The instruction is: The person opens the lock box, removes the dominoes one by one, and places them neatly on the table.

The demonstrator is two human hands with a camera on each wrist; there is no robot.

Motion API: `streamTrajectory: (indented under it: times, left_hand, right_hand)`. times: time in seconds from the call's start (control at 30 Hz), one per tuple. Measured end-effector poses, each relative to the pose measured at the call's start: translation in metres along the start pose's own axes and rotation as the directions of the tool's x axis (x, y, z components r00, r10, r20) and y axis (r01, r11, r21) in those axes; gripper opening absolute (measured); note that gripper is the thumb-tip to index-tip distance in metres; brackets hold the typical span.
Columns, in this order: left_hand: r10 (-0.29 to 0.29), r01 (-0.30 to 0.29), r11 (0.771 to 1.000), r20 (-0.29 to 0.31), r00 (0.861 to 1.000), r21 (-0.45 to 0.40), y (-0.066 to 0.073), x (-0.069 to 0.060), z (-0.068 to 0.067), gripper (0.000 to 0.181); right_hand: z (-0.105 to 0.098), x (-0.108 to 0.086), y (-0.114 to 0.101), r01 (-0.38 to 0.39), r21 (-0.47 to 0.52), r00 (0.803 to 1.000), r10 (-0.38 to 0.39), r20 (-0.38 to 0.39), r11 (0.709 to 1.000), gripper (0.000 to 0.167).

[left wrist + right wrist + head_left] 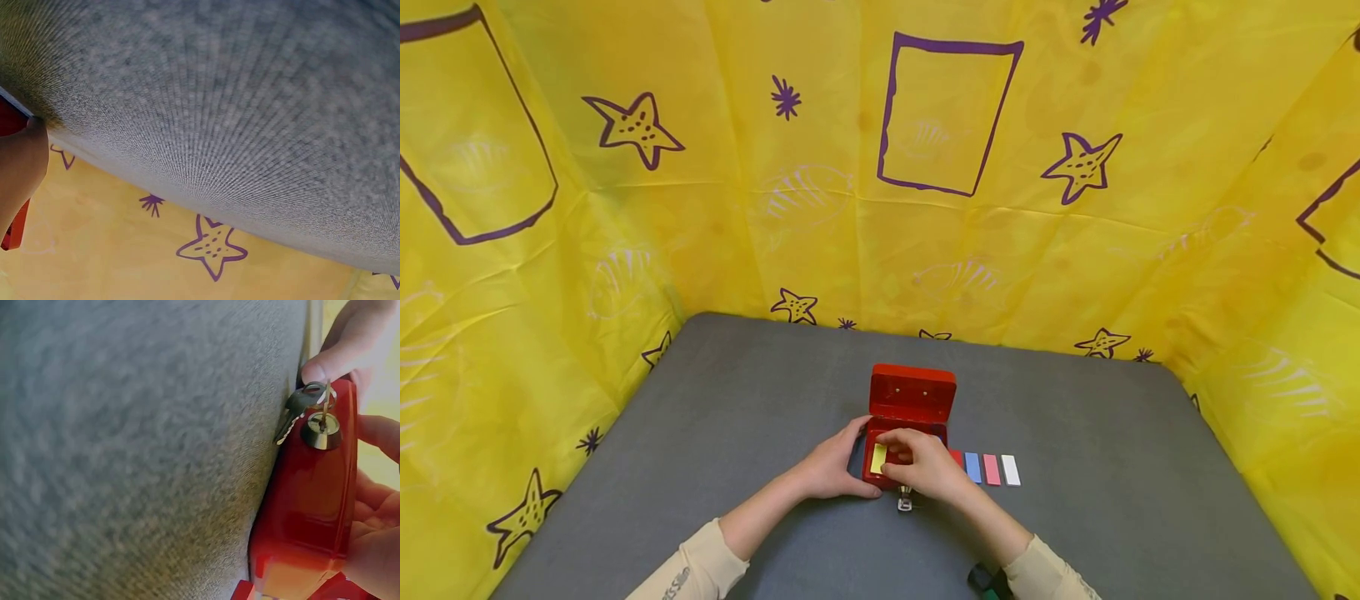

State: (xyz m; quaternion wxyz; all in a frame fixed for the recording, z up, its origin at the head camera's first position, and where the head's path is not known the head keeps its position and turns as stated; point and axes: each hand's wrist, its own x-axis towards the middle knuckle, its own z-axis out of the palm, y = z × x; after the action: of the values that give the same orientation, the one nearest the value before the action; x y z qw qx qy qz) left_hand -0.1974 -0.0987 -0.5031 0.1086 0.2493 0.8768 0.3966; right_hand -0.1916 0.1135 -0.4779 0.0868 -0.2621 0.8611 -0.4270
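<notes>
A small red cash box (895,481) stands on the grey table with its lid (913,393) raised. My left hand (833,465) holds the box at its left side, thumb at the front corner and fingers toward the back. Over the open box, my right hand (925,463) pinches a flat yellow block (878,459) between thumb and fingers, at the left part of the inside. The right hand hides much of the interior. In the right wrist view, one key sits in the front lock (321,430), and other keys (299,409) hang from its ring.
Right of the box lie a partly hidden red block (957,457), a blue block (973,467), a pink block (992,470) and a white block (1011,471) in a row. A yellow patterned cloth (820,208) walls the table (760,375) at the back and sides.
</notes>
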Motion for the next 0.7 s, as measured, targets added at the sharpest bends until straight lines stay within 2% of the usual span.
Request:
streamTrajectory:
  times: [0.47,0.7]
  left_hand:
    - [-0.024,0.024,1.000,0.008,1.000,-0.010,0.0019,0.0000,0.0002,0.101]
    - [-0.031,0.031,0.999,0.009,0.999,-0.014,0.0019,-0.0004,0.0003,0.101]
  right_hand:
    - [0.0012,0.0057,0.0058,0.034,-0.086,0.999,-0.036,-0.018,0.996,0.042]
    - [0.0027,0.0091,0.0073,0.019,-0.102,1.000,-0.019,0.004,0.995,0.043]
